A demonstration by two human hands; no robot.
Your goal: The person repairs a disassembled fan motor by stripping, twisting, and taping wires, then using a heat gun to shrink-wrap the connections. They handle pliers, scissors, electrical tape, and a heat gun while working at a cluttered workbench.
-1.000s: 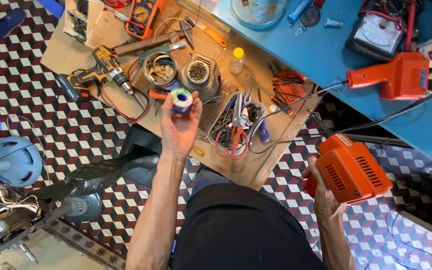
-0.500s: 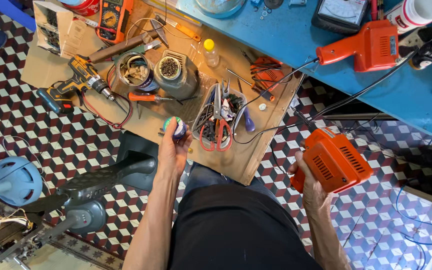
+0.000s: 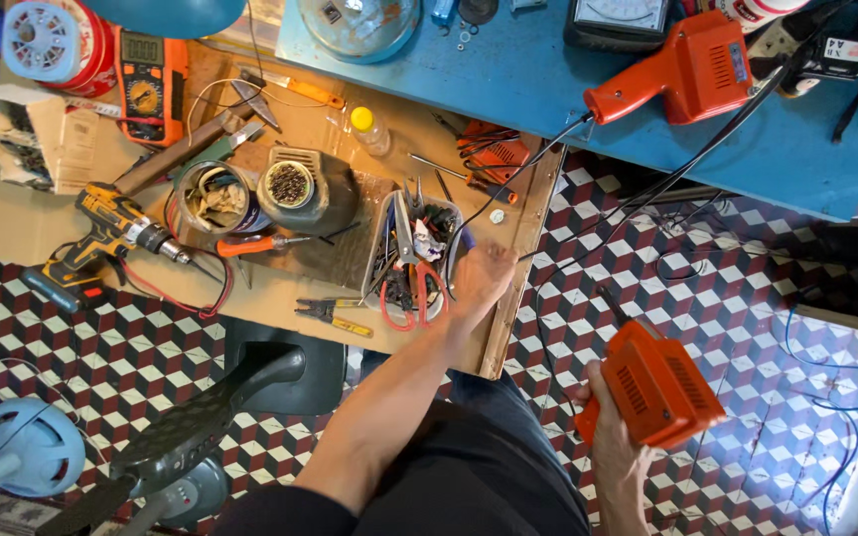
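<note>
Left hand (image 3: 477, 281) rests on the wooden surface (image 3: 280, 313) beside the tool tray (image 3: 411, 260); finger state hidden. Right hand (image 3: 616, 459) fingers clasp the orange soldering gun (image 3: 659, 384). Keep cord clear of tray.

Low wooden board (image 3: 280, 303) carries cordless drill (image 3: 101, 243), multimeter (image 3: 151, 84), tool tray (image 3: 411, 260); blue bench (image 3: 548, 84) carries an orange soldering gun (image 3: 687, 69).
</note>
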